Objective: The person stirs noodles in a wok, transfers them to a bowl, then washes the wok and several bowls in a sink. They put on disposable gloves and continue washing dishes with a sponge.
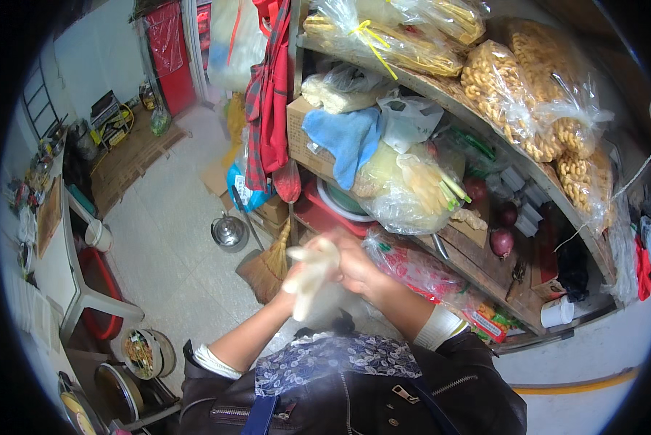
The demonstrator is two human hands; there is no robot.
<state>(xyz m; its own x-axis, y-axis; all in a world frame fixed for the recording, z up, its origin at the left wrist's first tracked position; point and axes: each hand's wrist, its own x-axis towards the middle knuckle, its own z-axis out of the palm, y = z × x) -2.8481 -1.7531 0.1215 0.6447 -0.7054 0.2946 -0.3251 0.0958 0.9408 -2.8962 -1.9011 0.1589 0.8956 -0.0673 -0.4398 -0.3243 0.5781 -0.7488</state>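
A whitish, thin glove [320, 267], blurred by motion, hangs in front of me between my two hands, its fingers spread toward the left. My right hand [356, 263] grips it from the right side with bent fingers. Behind the glove, my left hand [298, 270] is largely covered and appears to hold it too. Both hands are close together, above the floor and near a straw broom [275, 261]. Below them is the blue floral apron [341, 356] on my front.
Wooden shelving [461, 272] at right holds bagged twisted snacks [499, 87], a blue cloth [347, 141], bagged vegetables [401, 185] and red onions [502, 243]. A metal kettle [229, 232] stands on the floor. At left are a white table [67, 272], a red tub [100, 326] and a food-scrap bucket [165, 353].
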